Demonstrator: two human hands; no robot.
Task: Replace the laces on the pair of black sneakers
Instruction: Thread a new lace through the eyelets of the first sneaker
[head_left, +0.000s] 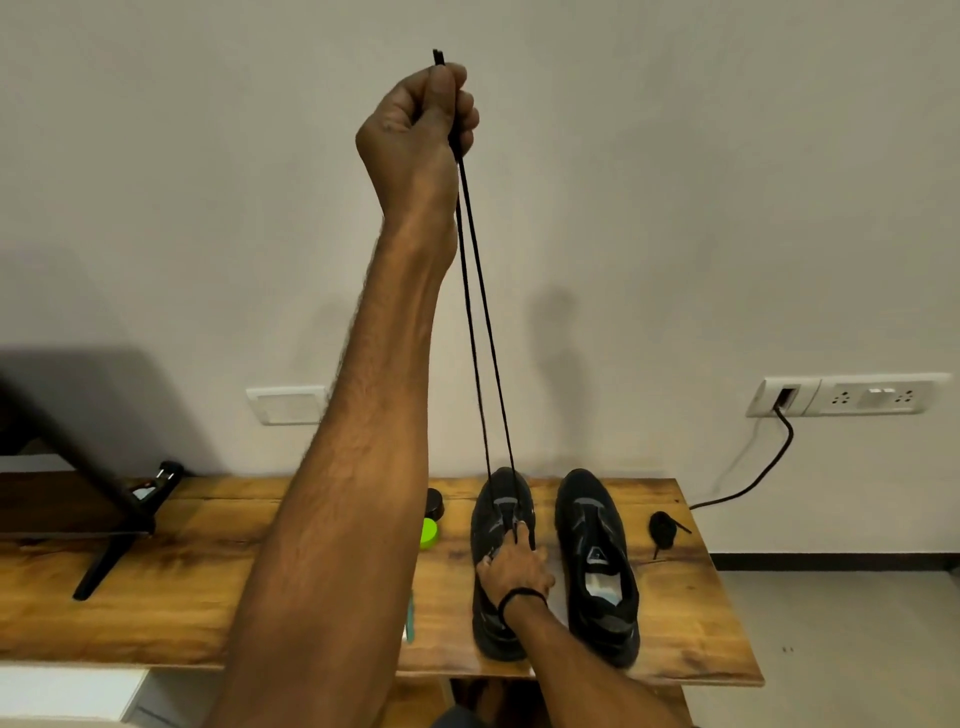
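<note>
- Left hand (421, 124), raised high, fist closed round both ends of the lace (495, 364); apparently evening the lengths.
- Right hand (514, 566), fingers flat, steadies the left sneaker (493, 499) on the table (208, 597).
- Right sneaker (592, 519) sits alongside, unlaced; a bundled lace (662, 527) waits further right.

Black sneakers, two: left sneaker (506, 491) and right sneaker (592, 525), side by side toward the right edge of the table (208, 571). Laces, two: one threaded lace (485, 312), showing as two strands, and one coiled lace (662, 527) by the right edge. Round containers, two: green container (429, 532), black container (434, 503). Hands, two: left hand (415, 119), right hand (514, 566).
</note>
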